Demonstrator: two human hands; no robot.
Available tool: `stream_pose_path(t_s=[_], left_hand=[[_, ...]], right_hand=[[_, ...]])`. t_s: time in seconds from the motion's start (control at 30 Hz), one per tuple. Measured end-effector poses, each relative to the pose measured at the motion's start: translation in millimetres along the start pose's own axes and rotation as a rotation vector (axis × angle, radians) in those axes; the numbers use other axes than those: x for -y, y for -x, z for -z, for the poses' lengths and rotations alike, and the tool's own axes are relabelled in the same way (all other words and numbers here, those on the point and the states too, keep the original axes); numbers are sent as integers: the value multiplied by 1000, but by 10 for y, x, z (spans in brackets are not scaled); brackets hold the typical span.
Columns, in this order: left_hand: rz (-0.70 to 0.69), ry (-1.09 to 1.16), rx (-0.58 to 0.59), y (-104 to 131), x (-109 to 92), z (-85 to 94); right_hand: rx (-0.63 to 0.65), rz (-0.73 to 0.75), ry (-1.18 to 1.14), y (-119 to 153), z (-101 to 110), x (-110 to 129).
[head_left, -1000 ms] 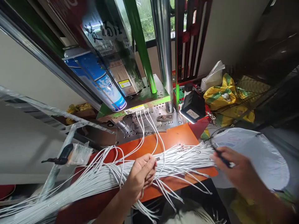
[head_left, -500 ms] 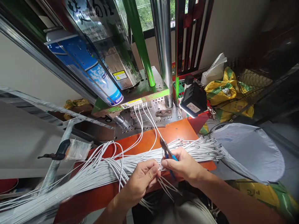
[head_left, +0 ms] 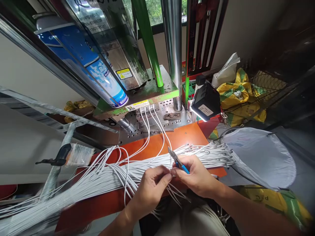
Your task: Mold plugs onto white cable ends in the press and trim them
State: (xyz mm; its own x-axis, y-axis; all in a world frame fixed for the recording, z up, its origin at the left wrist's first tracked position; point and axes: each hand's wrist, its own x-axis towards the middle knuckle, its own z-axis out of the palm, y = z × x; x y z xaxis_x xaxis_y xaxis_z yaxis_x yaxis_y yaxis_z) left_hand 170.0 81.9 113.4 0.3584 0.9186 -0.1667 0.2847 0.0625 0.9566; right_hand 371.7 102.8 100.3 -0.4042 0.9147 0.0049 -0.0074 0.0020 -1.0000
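My left hand (head_left: pixel 153 185) is closed, thumb and forefinger pinched at the ends of a few white cables (head_left: pixel 175 196) that trail out below it. What exactly sits between the fingertips is mostly hidden. Beside it, fingertips nearly meeting, my right hand (head_left: pixel 198 176) is wrapped around blue-handled cutting pliers (head_left: pixel 177 160), their jaws pointing up and left. Its thumb and forefinger also reach toward the left fingertips. Behind both hands a thick bundle of white cables (head_left: pixel 98 182) lies across the orange table (head_left: pixel 182 136).
Several white cables run into the metal mould (head_left: pixel 161 114) of a press with a green plate (head_left: pixel 157 93). A blue spray can (head_left: pixel 86 65) stands at left, a black lamp (head_left: pixel 206 101) at right. A white fabric-covered hoop (head_left: pixel 261 157) and yellow bags (head_left: pixel 233 95) lie farther right.
My fingertips have shifted slightly, and the small clear-white piece between them is now mostly hidden. The pliers have tilted further left in my right hand. The view has moved a little.
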Motion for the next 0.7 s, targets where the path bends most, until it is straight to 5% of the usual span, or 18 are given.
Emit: stream_pose_path(t_s=[0.27, 0.43, 0.57, 0.7], left_hand=[[-27, -131, -46, 153, 26, -12], [90, 41, 19, 184, 106, 8], [176, 204, 27, 162, 123, 71], [168, 106, 38, 137, 44, 153]], right_hand=[[6, -96, -101, 14, -56, -56], [35, -161, -47, -23, 58, -97], [-26, 9, 309, 31, 208, -109], [20, 337, 838, 180, 318, -76]])
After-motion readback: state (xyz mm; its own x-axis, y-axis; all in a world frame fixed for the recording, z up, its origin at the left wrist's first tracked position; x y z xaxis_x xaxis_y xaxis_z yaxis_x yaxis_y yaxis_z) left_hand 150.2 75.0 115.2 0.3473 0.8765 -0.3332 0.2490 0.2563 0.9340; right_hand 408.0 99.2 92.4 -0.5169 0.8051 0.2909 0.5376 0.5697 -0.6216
